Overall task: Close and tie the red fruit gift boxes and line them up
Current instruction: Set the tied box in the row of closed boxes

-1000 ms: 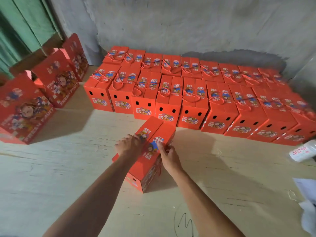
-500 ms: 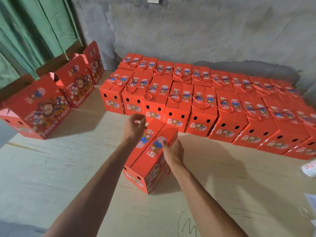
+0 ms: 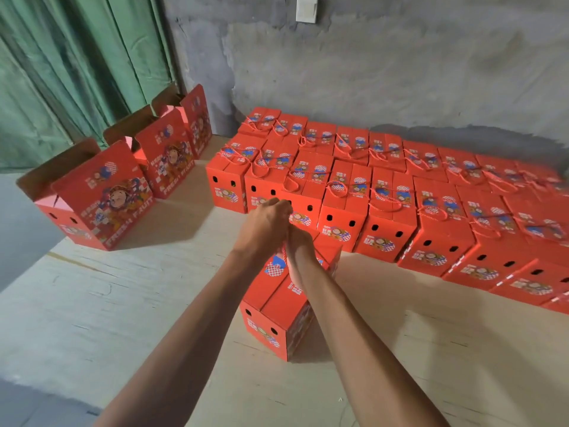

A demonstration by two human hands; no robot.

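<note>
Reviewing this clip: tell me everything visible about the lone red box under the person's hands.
The lone box is red printed cardboard, upright on the pale board floor, apart from the tied rows. Its top flaps are closed; the near end shows two dark vent holes and a cartoon print, and a blue-and-checkered print marks the top. The left hand and right hand meet above it, apparently working a red cord.

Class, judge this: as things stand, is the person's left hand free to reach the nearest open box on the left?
Probably not yet. The left hand is curled over the box being tied, busy with its cord. The floor toward the nearest open box lies bare, though.
</note>
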